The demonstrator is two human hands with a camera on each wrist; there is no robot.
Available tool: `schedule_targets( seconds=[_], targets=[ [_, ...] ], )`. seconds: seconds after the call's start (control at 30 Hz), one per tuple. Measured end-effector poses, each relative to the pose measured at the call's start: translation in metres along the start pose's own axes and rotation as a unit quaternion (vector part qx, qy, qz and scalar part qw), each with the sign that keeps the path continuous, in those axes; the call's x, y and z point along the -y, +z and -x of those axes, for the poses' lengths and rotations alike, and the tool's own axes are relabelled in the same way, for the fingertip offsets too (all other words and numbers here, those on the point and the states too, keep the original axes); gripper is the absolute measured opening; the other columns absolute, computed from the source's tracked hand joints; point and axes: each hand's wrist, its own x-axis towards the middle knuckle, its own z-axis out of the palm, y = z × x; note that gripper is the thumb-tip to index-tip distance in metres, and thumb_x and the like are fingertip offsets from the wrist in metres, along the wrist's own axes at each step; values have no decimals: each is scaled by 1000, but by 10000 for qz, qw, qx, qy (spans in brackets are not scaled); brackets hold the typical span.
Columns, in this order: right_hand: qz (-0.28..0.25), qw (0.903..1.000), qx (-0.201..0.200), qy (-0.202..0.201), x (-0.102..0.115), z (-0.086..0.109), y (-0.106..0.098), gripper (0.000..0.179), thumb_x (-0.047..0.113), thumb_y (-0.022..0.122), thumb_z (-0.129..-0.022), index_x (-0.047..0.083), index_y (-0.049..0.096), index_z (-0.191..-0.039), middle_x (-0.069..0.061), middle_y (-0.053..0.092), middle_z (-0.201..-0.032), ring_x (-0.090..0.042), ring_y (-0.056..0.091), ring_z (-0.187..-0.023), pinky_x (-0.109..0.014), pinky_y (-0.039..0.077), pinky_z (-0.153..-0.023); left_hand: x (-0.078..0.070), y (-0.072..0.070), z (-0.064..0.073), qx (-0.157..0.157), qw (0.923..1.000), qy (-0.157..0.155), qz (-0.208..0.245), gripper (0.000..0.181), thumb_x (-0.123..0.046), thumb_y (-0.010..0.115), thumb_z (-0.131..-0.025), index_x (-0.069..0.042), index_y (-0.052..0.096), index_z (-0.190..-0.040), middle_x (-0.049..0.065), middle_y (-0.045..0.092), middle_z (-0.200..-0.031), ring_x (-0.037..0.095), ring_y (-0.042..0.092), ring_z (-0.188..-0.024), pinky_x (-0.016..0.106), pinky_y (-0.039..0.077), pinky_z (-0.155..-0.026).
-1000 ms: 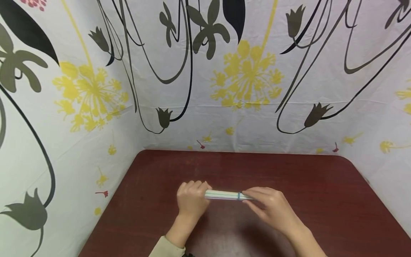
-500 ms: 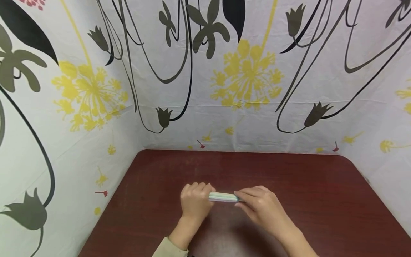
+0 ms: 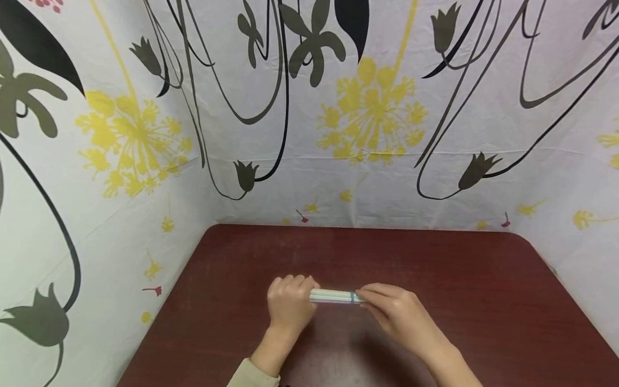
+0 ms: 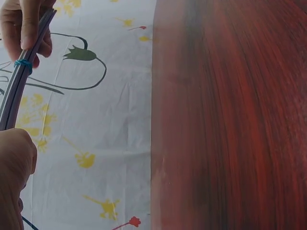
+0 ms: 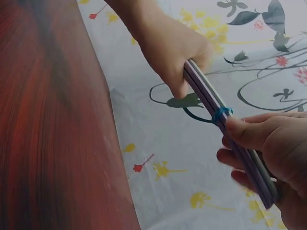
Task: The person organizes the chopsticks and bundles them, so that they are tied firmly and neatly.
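A slim bundle of long, thin pastel lengths (image 3: 331, 295), white, green and lavender, is held level above the table. A blue band (image 3: 352, 297) is wrapped around it, and the band looks knotted in the right wrist view. My left hand (image 3: 290, 302) grips the bundle's left end in curled fingers, which hide that end. My right hand (image 3: 403, 317) pinches the other end between thumb and fingers, just right of the band. Purplish lengths stick out past my right fingers in the right wrist view. Whether they are straws or strips I cannot tell.
A dark red wood-grain table (image 3: 435, 263) with rounded far corners lies beneath both hands. White cloth (image 3: 309, 140) printed with flowers and stems hangs upright behind it and along both sides.
My right hand has shifted left, and the blue band now sits nearer my left hand. The left hand moved slightly right, then back. Both hands still hold the bundle.
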Motion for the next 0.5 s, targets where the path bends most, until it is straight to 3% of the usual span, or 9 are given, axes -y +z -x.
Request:
schedule_targets(
  seconds=[0.2, 0.4, 0.5],
  targets=[
    [439, 9990, 7, 14, 2, -2, 4, 48, 42, 43, -106, 7, 77, -101, 3, 74, -98, -14, 72, -84, -33, 57, -72, -3, 1, 0, -41, 10000, -15, -3, 22, -14, 54, -71, -17, 52, -49, -6, 46, -45, 14, 34, -38, 27, 27, -43],
    [499, 9976, -447, -191, 6, -6, 10, 46, 41, 48, -105, 6, 77, -99, 1, 75, -94, -16, 72, -77, -37, 56, -70, -9, 1, -3, -37, 10000, -39, 13, 23, -15, 54, -72, -17, 53, -50, -5, 47, -46, 14, 36, -39, 27, 27, -43],
    [538, 9976, -373, -245, 10, -8, 15, 37, 38, 57, -101, 7, 78, -100, 0, 75, -95, -17, 72, -79, -37, 56, -70, -12, 1, -4, -5, 9999, 114, 13, 22, -15, 55, -72, -17, 53, -50, -5, 48, -46, 14, 36, -38, 27, 26, -43]
  ],
)
